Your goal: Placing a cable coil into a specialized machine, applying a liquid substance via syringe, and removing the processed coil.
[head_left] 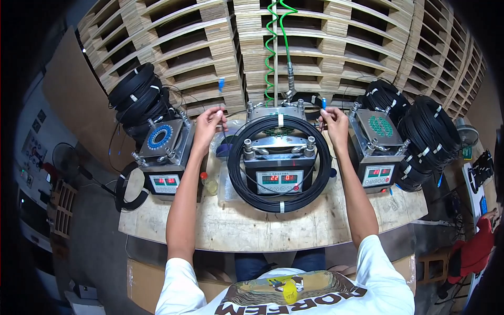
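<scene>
A coil of black cable (239, 188) with white ties hangs or leans upright in front of the middle metal machine (273, 178). My left hand (211, 126), to the left of the coil, pinches one thin cable end; a blue connector (221, 84) sticks up above the fingers. On the other side, my right hand (335, 125) pinches the other cable end, and its blue connector (324, 103) shows just over the fingertips. Both hands are raised at about the height of the coil's top. Whether the coil rests on the table is hard to see.
Machines with displays stand left (166, 157) and right (379, 152), topped by blue and green rings of connectors. Cable coils are piled at the left (137, 97) and right (428, 126). A small red-capped bottle (210, 185) stands beside my left forearm. Green air hose (284, 37) hangs behind.
</scene>
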Tool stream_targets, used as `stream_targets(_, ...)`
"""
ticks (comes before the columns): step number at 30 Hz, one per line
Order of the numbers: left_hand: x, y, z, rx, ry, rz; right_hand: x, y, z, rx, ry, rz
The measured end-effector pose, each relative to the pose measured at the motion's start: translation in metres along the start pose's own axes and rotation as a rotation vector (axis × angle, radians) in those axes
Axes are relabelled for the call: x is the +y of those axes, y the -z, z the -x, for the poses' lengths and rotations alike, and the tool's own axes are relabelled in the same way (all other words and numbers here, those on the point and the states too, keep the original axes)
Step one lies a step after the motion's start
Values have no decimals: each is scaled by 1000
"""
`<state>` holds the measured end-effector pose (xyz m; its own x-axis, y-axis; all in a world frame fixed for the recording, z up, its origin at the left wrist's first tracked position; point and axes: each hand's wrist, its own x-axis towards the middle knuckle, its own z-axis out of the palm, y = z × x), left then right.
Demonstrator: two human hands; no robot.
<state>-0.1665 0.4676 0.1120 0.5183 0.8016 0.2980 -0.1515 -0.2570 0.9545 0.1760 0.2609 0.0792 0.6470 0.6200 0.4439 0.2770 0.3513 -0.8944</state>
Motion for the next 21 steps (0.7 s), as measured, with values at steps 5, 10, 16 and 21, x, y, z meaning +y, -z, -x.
stream_targets(5,7,-25,-11,-151,57,-72,-7,-8,-5,-47,-53,120)
stream_targets(10,-21,-18,-3,-179,157,-254,3,11,-3,-195,-100,275)
stream_targets(16,-11,-17,-5,-150,181,-116,2,17,-8,-101,-171,115)
stream_targets(21,5,-21,-16,-213,163,-40,-4,-6,-10,-16,-104,77)
